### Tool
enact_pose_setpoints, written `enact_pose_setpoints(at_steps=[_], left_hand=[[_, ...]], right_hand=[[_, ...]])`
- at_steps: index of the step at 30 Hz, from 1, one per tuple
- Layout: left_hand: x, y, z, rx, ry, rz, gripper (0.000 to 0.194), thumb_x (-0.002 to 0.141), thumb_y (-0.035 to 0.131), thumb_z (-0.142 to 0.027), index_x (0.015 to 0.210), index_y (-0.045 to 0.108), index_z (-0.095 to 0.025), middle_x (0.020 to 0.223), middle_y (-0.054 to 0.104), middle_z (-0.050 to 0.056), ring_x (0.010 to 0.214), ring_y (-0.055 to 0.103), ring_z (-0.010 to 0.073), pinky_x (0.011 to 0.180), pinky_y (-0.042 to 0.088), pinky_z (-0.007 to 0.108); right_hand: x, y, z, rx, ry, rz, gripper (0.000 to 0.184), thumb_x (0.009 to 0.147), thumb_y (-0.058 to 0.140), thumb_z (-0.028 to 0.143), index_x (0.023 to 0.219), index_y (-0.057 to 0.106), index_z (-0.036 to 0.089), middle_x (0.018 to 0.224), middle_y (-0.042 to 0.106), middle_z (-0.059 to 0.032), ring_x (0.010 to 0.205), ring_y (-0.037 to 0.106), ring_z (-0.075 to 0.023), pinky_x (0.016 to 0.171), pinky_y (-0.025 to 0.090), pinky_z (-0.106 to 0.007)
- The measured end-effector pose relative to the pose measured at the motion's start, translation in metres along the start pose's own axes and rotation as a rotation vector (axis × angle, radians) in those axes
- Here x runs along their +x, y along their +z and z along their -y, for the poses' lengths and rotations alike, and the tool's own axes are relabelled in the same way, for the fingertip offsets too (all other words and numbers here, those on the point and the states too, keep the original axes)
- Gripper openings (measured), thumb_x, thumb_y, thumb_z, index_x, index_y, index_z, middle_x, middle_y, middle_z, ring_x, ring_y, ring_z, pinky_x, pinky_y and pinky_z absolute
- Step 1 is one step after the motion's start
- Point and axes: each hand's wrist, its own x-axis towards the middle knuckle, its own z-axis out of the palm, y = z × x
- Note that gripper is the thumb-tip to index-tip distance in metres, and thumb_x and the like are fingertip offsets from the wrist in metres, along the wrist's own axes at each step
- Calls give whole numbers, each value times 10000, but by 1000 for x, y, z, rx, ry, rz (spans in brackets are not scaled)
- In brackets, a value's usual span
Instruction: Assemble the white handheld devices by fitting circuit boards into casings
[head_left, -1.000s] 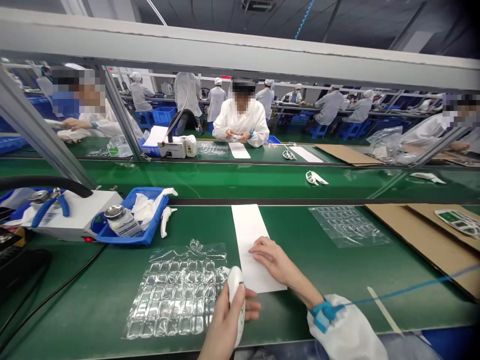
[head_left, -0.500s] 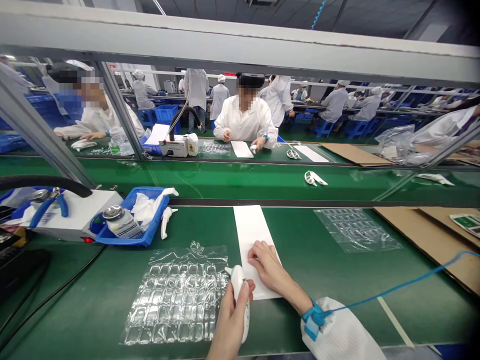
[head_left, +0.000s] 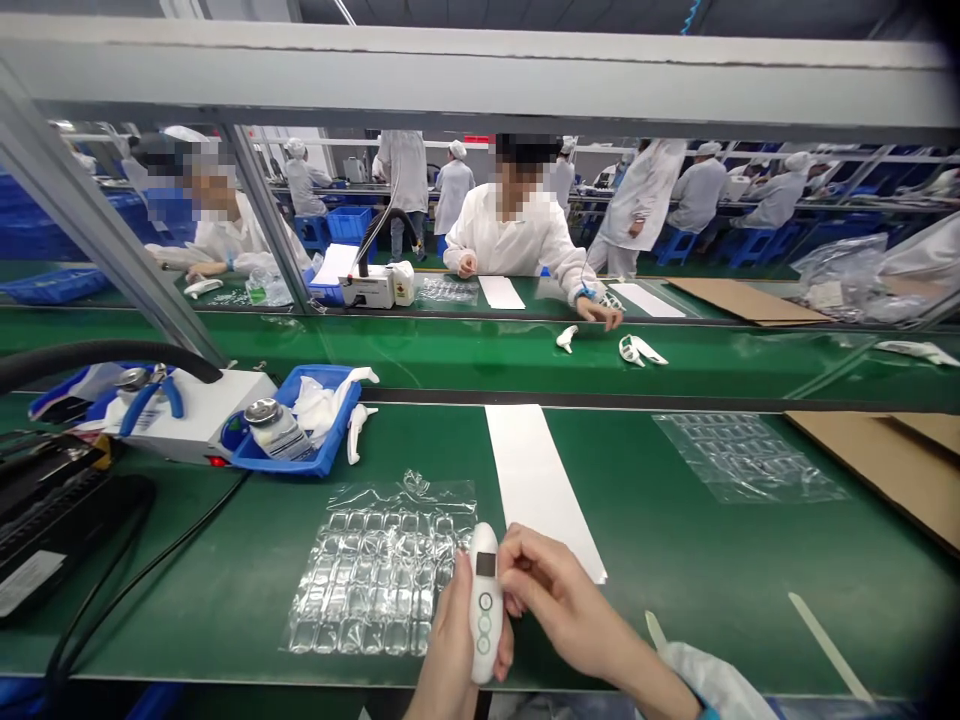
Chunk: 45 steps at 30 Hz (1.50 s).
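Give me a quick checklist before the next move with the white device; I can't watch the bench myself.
1. Left hand holds the white device upright: ok.
2. Its small screen and round buttons face the camera: ok.
3. Right hand fingers touch the device's side: ok.
4. White paper strip lies flat on the green mat, free of both hands: ok.
5. Clear plastic sheet lies flat beside the device: ok.
6. Anything stuck on the screen: cannot tell.

The white device (head_left: 485, 600) carries a dark display window, the table (head_left: 675, 560) is green, the paper strip (head_left: 540, 485) white, the tray (head_left: 296, 455) blue.
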Motion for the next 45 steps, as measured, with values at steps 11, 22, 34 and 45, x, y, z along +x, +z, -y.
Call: enact_pose_setpoints(at_steps=[11,22,34,45], left_hand=[[-4,-13,3,24,63,-40,618,846,373,-699,697,557,-129,421,491,5,391,420,104,419,305,202],[-5,-16,5,41,57,-67,622,837,371,-714,684,544,-136,424,496,6,390,420,101,423,312,202],[-9,-15,3,66,83,-105,630,815,392,-734,712,558,-136,421,496,-3,396,429,102,427,320,204],[-12,-14,0,73,72,-93,692,775,374,-789,734,563,-124,406,487,-5,372,417,94,402,305,193]], right_hand=[[12,21,-1,-284,-72,-31,155,940,406,177,808,486,192,818,502,-4,754,503,-126,650,381,-231],[14,26,-11,-296,-56,-63,153,946,421,202,814,498,195,786,490,8,711,497,-114,629,379,-229],[12,30,-15,-235,-56,-70,183,971,411,261,824,495,191,783,466,20,634,475,-84,596,382,-222],[12,33,-22,-74,-52,-61,195,975,412,279,810,472,194,767,442,34,584,463,-67,547,388,-206]])
